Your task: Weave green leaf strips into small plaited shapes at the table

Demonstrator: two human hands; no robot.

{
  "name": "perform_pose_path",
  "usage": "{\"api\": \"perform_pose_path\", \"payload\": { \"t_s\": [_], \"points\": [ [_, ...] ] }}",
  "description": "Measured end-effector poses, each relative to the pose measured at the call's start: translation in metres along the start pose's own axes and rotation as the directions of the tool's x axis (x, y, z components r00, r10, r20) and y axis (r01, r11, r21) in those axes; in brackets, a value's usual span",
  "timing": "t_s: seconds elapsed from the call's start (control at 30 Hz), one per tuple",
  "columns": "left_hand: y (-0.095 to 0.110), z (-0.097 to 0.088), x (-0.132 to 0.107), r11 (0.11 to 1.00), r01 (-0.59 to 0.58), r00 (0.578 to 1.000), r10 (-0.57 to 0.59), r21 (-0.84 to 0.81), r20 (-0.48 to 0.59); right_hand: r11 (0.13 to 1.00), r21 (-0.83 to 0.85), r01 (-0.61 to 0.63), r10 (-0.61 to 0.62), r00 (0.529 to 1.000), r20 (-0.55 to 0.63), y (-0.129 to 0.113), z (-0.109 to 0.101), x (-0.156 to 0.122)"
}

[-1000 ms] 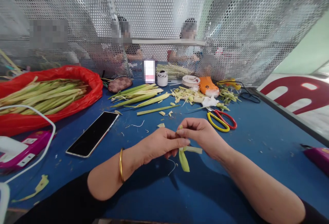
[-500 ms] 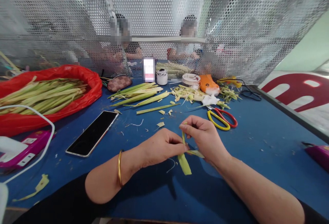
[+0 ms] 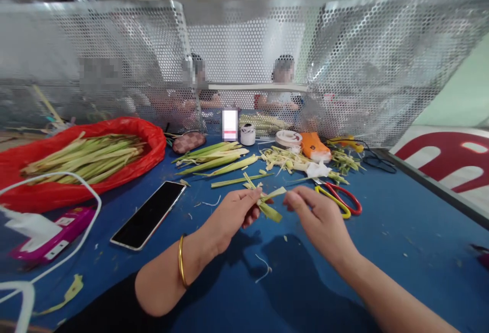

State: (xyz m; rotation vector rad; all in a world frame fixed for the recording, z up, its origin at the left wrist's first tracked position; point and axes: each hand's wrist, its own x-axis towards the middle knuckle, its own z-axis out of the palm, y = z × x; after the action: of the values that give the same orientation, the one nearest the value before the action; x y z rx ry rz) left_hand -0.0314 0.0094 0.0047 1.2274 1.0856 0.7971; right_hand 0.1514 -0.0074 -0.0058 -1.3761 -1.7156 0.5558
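Observation:
Between the thumb and fingers of my left hand (image 3: 240, 208), which wears a gold bangle at the wrist, is a small bundle of crossed corn husk strips (image 3: 270, 212). Pale green ends stick out from it above, to the right and below. My right hand (image 3: 319, 216) hovers just right of the bundle, its fingers curled in and the thumb close against them. The fingertips come near the tip of one strip; whether anything thin is pinched there is hidden. Scissors (image 3: 353, 204) with one red and one yellow handle lie beyond my right hand.
At the left are a red plastic bag (image 3: 155, 144) of husks, a phone (image 3: 148, 216) and a purple power strip (image 3: 71, 231) with a white cable. Husk leaves (image 3: 217, 160), scraps (image 3: 280, 160), a tape roll (image 3: 288, 138) and an orange packet (image 3: 314, 145) line a perforated metal screen (image 3: 244, 32).
My right hand has come away to the right from the upright strip. My left hand has turned, so the bundle's crossed strips now show. The head view has tipped up.

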Motion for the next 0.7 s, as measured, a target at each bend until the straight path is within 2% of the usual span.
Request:
{"api": "perform_pose_path", "payload": {
  "t_s": [0.07,0.13,0.27,0.47,0.53,0.6,0.7],
  "points": [
    [0.001,-0.001,0.0,1.0,-0.007,1.0,0.007,-0.019,0.01,0.998,0.056,-0.018,0.006,0.982,0.191,-0.002,0.007,-0.005],
    [0.0,-0.001,0.0,0.999,-0.039,0.998,0.039,0.003,0.042,0.994,0.108,-0.024,-0.008,0.959,0.283,-0.003,0.015,-0.008],
    [-0.004,0.003,0.001,0.995,-0.083,0.992,0.078,0.048,0.094,0.99,0.137,0.036,-0.07,0.965,0.251,-0.004,0.022,-0.011],
    [-0.01,0.007,0.002,0.999,-0.047,0.997,0.047,-0.015,0.057,0.978,0.066,0.199,-0.209,0.957,0.202,-0.01,0.017,-0.017],
    [-0.011,0.007,0.002,0.999,-0.03,0.999,0.031,-0.035,0.041,0.975,0.076,0.211,-0.222,0.955,0.195,-0.012,0.017,-0.018],
    [-0.011,0.006,0.003,0.998,-0.024,0.999,0.026,-0.053,0.033,0.984,0.13,0.122,-0.147,0.967,0.207,-0.011,0.018,-0.017],
    [-0.01,0.004,0.003,0.995,0.021,0.997,-0.014,-0.092,0.078,0.944,0.286,-0.164,0.086,0.96,0.268,-0.008,0.019,-0.011]
  ]
}}
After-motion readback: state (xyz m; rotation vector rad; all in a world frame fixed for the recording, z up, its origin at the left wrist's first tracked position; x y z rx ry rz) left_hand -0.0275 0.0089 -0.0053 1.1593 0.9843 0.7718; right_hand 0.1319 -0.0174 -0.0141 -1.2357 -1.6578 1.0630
